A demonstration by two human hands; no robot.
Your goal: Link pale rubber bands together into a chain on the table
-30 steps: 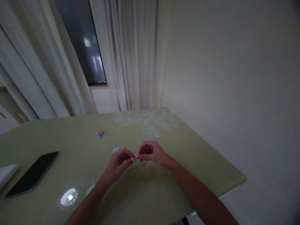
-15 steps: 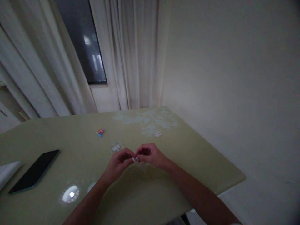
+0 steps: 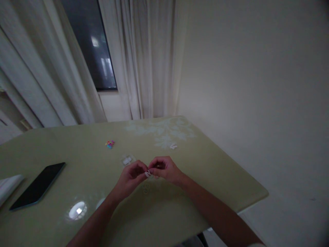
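My left hand and my right hand meet over the middle of a pale green table. Both are closed in a pinch on a small whitish piece held between their fingertips, just above the tabletop. The piece is too small and dim to name. A small clear packet lies on the table just beyond my left hand.
A dark phone lies at the left, with a white object at the left edge. A little heap of coloured bits and a small white bit lie farther back. Curtains and a dark window stand behind; a wall is at the right.
The two hands have drawn closer together, the fingertips now touching at the small piece. The view has shifted slightly.
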